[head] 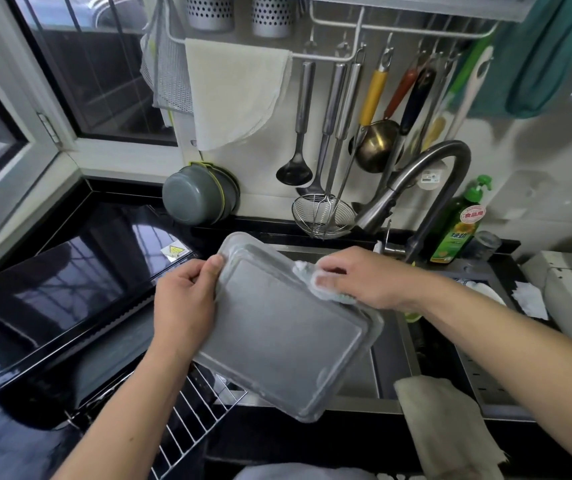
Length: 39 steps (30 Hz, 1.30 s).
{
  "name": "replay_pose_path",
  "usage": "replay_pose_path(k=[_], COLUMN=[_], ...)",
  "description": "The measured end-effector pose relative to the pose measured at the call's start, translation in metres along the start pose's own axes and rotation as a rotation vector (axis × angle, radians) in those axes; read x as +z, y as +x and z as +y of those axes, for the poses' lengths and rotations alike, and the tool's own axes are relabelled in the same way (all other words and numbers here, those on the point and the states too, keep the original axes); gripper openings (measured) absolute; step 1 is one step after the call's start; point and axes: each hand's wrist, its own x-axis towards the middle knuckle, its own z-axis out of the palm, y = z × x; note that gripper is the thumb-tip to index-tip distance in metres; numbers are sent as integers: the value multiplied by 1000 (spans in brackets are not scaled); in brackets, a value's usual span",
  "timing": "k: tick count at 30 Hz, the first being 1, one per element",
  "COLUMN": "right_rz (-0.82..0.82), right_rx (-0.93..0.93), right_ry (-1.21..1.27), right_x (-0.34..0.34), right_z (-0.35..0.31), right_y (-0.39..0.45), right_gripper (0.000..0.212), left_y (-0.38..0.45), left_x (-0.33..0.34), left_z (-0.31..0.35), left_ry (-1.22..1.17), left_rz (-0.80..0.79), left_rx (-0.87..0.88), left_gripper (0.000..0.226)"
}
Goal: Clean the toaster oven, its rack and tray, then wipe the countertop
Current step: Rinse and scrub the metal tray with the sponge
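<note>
Here, a person scrubs the toaster oven's tray [277, 327] over the sink [390, 368] at the centre of the frame.

The left hand [184, 299] grips the tray's upper left edge, thumb over the rim, tilting it, apparently so suds drain into the basin; the right hand [360, 277] presses a soapy sponge [315, 282] against the upper right rim, fingers curled round it. The grey metal tray looks dull and filmed with lather, white foam gathered along its raised border. The wire rack [194, 410] lies below it at lower left, beside the black toaster oven [69, 289]; a cloth [444, 427] drapes over the sink's front edge at lower right, probably ready for wiping.
</note>
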Motion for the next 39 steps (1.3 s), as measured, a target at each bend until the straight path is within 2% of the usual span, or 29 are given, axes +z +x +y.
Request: replay_pose_path(k=[1, 2, 4, 8, 11, 13, 15, 17, 20, 23, 26, 29, 31, 33, 35, 37, 39], right_rz=[-59, -102, -106, 115, 356, 494, 530, 497, 448, 427, 576, 730, 639, 403, 249, 325, 483], right_rx=[15, 40, 95, 169, 184, 186, 218, 242, 212, 206, 272, 373, 322, 216, 162, 210, 360], right_ry=[62, 123, 215, 217, 320, 601, 982, 1144, 1260, 1224, 1038, 760, 655, 851, 1098, 1045, 756], right_x=[-4, -9, -12, -2, 5, 16, 33, 50, 56, 53, 60, 61, 56, 51, 47, 53, 60], right_z=[6, 12, 23, 31, 29, 30, 29, 30, 33, 34, 27, 16, 15, 19, 21, 26, 27], right_y=[-5, -11, -18, -7, -4, -6, -7, -6, -9, -14, -6, -2, -8, -20, -29, -27, -18], right_gripper=[15, 10, 19, 7, 13, 14, 18, 19, 23, 24, 27, 37, 32, 22, 28, 29, 24], left_y=[2, 5, 11, 9, 5, 2, -3, -5, 2, 9, -1, -16, -17, -12, -10, -13, -20], left_x=[-3, -7, -11, -5, -2, 1, 8, 13, 7, -2, 4, 18, 17, 12, 9, 12, 19], left_z=[-1, -4, -10, -19, -22, -22, -15, -8, -6, -10, -5, -6, -12, -18, -22, -22, -22], left_ry=[1, -5, -22, -47, -136, -155, -251, -316, -210, -150, -176, -209, -291, -358, -385, -418, -434], left_rz=[9, 26, 57, 74, 118, 164, 252, 315, 280, 191, 197, 255, 300, 314, 305, 286, 264], left_rx=[3, -1, -34, -101, -191, -224, -301, -321, -242, -220, -217, -324, -419, -494, -542, -571, -580], left_gripper=[48, 50, 51, 51, 53, 59, 57, 51, 47, 60, 55, 48, 51, 50, 46, 41, 39])
